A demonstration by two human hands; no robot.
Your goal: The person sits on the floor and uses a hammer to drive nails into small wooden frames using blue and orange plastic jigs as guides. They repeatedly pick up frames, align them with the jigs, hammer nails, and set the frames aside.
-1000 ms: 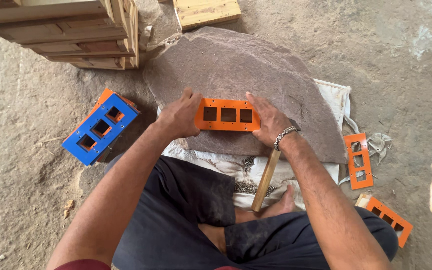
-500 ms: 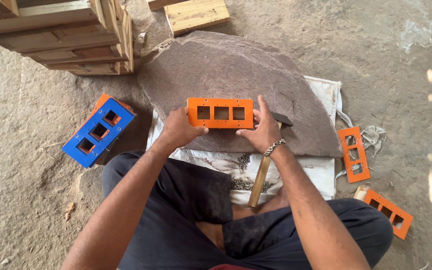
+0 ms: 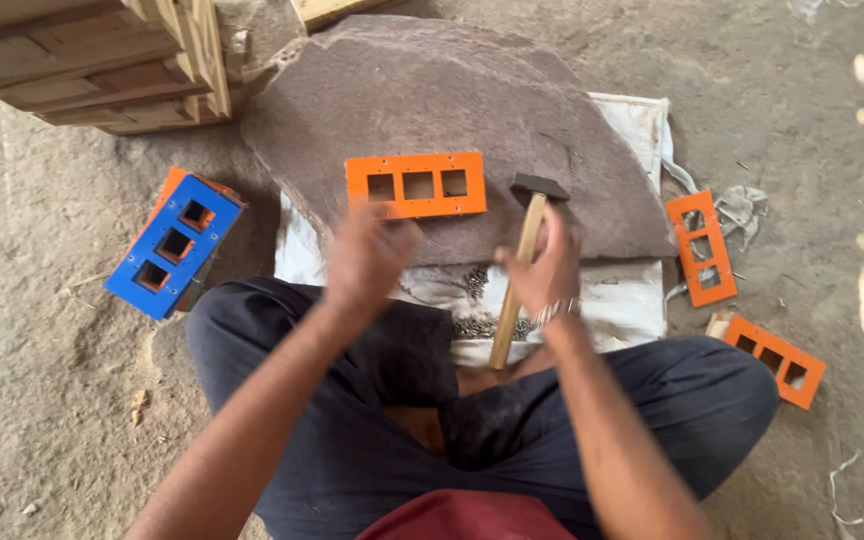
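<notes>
Both hands are coming off the orange plate (image 3: 415,185), which is now lying flat near the six o'clock edge of the stone slab (image 3: 452,100) instead of being pressed under the palms. Working largest to smallest: the slab is bearing the plate at its middle; the right hand (image 3: 544,262) is closing around the hammer (image 3: 522,255), head pointing to twelve; the left hand (image 3: 367,255) is hovering blurred, holding nothing visible. Keeping the plate flat and steadying one end seems wise.
</notes>
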